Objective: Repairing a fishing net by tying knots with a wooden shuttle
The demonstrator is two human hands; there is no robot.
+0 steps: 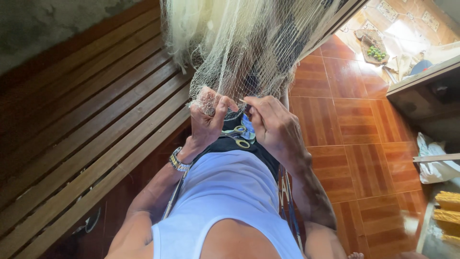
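Note:
A pale, fine-meshed fishing net (249, 43) hangs down in front of me from above. My left hand (207, 120) grips a bunched lower edge of the net, mesh draped over its fingers. My right hand (273, 125) is closed beside it, pinching the net's edge with thumb and fingertips. The two hands almost touch. A metal watch (178, 160) sits on my left wrist. Below the hands lie dark patterned shorts (239, 136) and my white sleeveless shirt (225, 192).
A slatted wooden bench (86, 124) runs along the left by a grey wall. Reddish-brown floor tiles (354, 139) spread to the right. A tray of small green fruit (374, 52) lies at top right; a white bag (433, 168) and yellow bundles (448, 211) sit at the right edge.

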